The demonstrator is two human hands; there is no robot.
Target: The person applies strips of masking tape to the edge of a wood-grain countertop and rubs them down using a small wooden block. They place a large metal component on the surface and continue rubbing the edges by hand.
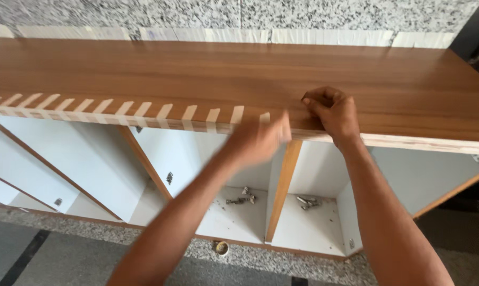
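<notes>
Tape [264,117] at our twelve o'clock: right hand [332,111] pinches it, blurred left hand [260,140] presses; we should smooth firmly along the edging [409,142].

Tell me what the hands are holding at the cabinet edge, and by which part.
Cannot be told for sure. The right hand pinches its fingertips on the wooden top, whatever it grips hidden. The blurred left hand presses the front edge by the tape strips.

Both bare forearms reach up from the bottom of the frame toward its middle. The left hand [258,139] is motion-blurred, fingers extended together, palm down, just left of centre. The right hand [332,110], right of centre, is curled, fingertips pinched close together, wrist bent downward.
</notes>
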